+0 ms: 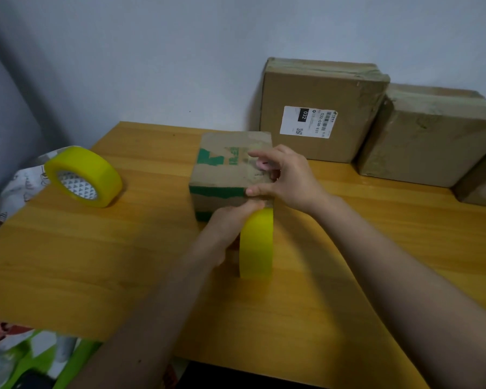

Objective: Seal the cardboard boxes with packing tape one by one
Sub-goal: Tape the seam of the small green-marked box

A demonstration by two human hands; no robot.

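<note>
A small cardboard box [222, 169] with green print sits in the middle of the wooden table [96, 262]. My left hand [230, 223] grips a yellow tape roll [256, 244] that stands on edge against the box's near face. My right hand [284, 178] rests on the box's top right edge, its fingers and thumb pressing on the cardboard there. Whether a strip of tape runs from the roll onto the box is hard to tell.
A second yellow tape roll [84, 176] lies tilted at the table's left. Two larger taped boxes, one with a label [320, 108] and one plain [429, 138], lean against the back wall, with a third [483, 183] at the right edge. Clutter [9, 357] lies below the table's left.
</note>
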